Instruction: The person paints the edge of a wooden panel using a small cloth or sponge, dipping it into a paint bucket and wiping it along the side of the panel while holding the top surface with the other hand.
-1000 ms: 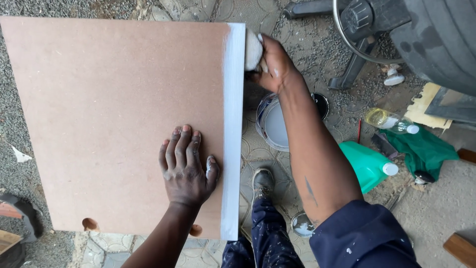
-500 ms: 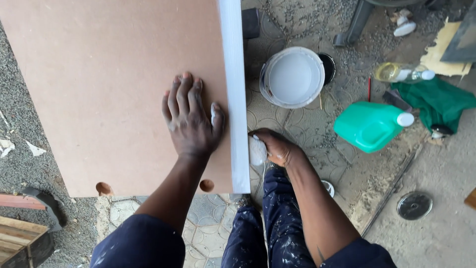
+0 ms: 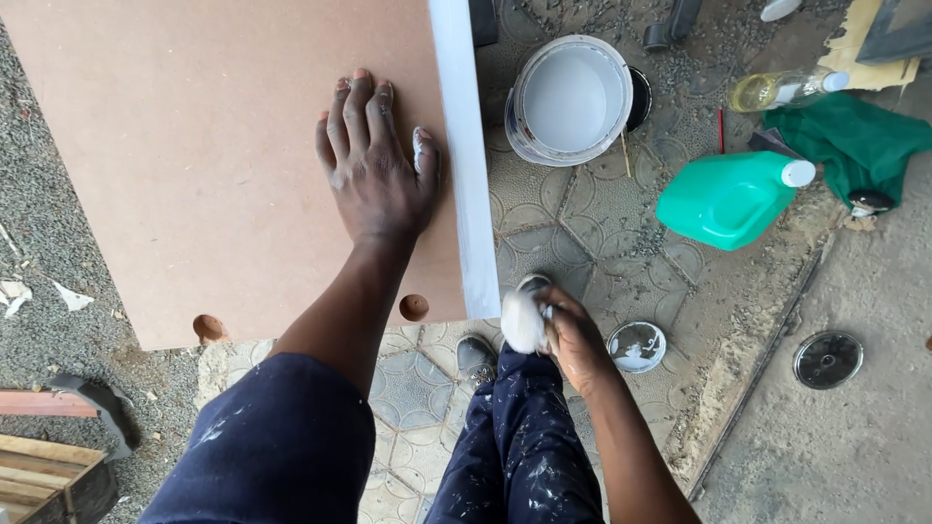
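Head-worn, looking straight down, close above brown board [image 3: 194, 165] at ten o'clock; paint bucket [image 3: 571, 97] at one.

The floor [image 3: 592, 243] is patterned paving strewn with gravel, meeting bare concrete at the right of the frame. On it stand a white paint bucket [image 3: 571, 99] at upper centre and a green jug [image 3: 730, 199] lying beside it; two round lids [image 3: 637, 346] rest lower right.

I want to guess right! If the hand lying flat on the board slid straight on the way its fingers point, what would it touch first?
Probably nothing but board. The left hand points up along the brown board, and only bare board shows ahead to the picture's top edge.
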